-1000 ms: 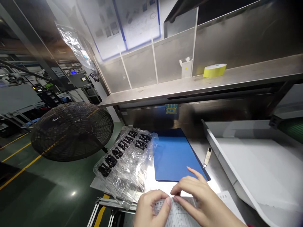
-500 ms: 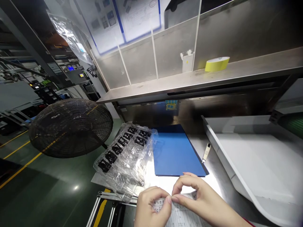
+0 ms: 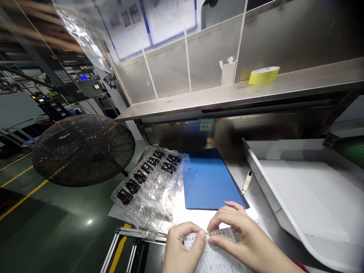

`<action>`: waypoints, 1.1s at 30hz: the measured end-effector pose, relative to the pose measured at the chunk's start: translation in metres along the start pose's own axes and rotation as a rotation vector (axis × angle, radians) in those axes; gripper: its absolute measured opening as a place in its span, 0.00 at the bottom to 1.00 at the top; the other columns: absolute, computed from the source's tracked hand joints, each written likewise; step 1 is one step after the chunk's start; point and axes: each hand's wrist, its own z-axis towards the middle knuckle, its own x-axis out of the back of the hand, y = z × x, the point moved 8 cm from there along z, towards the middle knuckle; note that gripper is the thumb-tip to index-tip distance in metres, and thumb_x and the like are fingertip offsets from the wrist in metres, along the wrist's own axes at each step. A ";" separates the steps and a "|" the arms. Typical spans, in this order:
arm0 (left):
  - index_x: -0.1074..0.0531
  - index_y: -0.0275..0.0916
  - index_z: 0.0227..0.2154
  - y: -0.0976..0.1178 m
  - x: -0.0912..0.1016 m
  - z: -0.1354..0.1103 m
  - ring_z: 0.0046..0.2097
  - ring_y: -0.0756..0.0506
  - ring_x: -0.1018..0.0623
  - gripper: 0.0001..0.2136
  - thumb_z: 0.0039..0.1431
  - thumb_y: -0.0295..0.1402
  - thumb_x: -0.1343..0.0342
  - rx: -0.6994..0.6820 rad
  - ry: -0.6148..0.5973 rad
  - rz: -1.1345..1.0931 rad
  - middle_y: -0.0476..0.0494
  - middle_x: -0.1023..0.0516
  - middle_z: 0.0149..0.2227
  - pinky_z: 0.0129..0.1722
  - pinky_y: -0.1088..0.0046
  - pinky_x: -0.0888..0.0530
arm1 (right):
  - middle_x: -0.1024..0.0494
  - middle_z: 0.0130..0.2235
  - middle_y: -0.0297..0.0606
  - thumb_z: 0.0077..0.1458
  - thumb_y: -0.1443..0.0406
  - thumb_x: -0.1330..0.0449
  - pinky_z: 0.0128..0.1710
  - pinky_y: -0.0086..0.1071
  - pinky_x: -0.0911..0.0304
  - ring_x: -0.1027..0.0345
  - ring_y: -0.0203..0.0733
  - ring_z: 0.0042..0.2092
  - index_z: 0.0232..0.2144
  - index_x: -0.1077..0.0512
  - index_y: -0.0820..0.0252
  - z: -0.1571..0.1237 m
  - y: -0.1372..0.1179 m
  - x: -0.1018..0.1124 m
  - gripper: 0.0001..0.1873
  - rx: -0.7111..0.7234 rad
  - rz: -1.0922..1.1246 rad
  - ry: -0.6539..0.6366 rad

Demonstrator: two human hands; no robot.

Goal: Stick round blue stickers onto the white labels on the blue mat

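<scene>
A white printed sheet (image 3: 216,259) with rows of small characters is at the bottom middle, close to my body. My left hand (image 3: 183,246) pinches its top edge between thumb and index finger. From the other side, my right hand (image 3: 234,231) takes the same edge, its thumb low on the sheet and its index fingertip at the edge. The two hands' fingertips almost meet. A blue folder or board (image 3: 210,184) lies flat just beyond them.
On the left, a clear plastic tray (image 3: 159,185) holds several black parts. A cutter-like tool (image 3: 247,182) lies right of the blue board, beside a large white bin (image 3: 313,197). Yellow tape (image 3: 264,76) sits on the metal shelf (image 3: 184,100); a fan (image 3: 85,151) stands left.
My right thumb and index finger have parted a little, showing more of the sheet's edge between them. My left hand keeps its pinch. The view has shifted slightly.
</scene>
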 end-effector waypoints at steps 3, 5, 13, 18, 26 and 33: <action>0.19 0.38 0.27 -0.008 0.001 0.003 0.34 0.44 0.23 0.13 0.57 0.42 0.41 0.079 -0.004 -0.151 0.44 0.17 0.29 0.36 0.72 0.30 | 0.18 0.35 0.32 0.50 0.61 0.31 0.64 0.59 0.60 0.26 0.48 0.41 0.31 0.24 0.52 0.002 0.004 0.005 0.07 -0.066 -0.065 -0.047; 0.18 0.38 0.28 -0.013 -0.002 0.005 0.35 0.44 0.24 0.13 0.54 0.44 0.37 0.121 -0.030 -0.299 0.43 0.17 0.30 0.37 0.72 0.31 | 0.19 0.32 0.32 0.53 0.59 0.33 0.63 0.58 0.57 0.26 0.46 0.37 0.27 0.24 0.54 0.004 0.003 0.008 0.07 -0.044 -0.101 -0.055; 0.25 0.37 0.37 -0.027 -0.031 0.004 0.29 0.50 0.26 0.17 0.55 0.46 0.36 0.256 -0.104 -0.721 0.48 0.20 0.26 0.31 0.76 0.32 | 0.17 0.35 0.35 0.57 0.52 0.37 0.47 0.41 0.39 0.28 0.52 0.45 0.30 0.19 0.52 0.021 0.003 0.024 0.13 -0.057 -0.116 -0.152; 0.26 0.37 0.46 -0.024 -0.040 -0.003 0.34 0.50 0.22 0.21 0.51 0.42 0.32 0.349 -0.116 -0.944 0.44 0.16 0.34 0.35 0.77 0.30 | 0.17 0.33 0.31 0.52 0.59 0.33 0.38 0.31 0.36 0.24 0.44 0.38 0.29 0.18 0.54 0.033 -0.001 0.034 0.06 -0.040 -0.089 -0.278; 0.22 0.37 0.44 -0.020 -0.038 -0.011 0.38 0.48 0.20 0.18 0.52 0.39 0.33 0.360 -0.069 -1.000 0.42 0.16 0.37 0.37 0.76 0.28 | 0.17 0.33 0.32 0.54 0.57 0.34 0.38 0.32 0.36 0.25 0.46 0.40 0.29 0.19 0.55 0.032 -0.004 0.034 0.09 -0.024 -0.096 -0.251; 0.17 0.35 0.37 -0.018 -0.046 -0.005 0.38 0.43 0.19 0.13 0.58 0.40 0.37 0.242 -0.122 -0.999 0.42 0.16 0.28 0.44 0.66 0.26 | 0.17 0.34 0.34 0.51 0.59 0.32 0.45 0.38 0.37 0.28 0.48 0.42 0.28 0.20 0.55 0.024 0.000 0.023 0.06 -0.012 -0.078 -0.140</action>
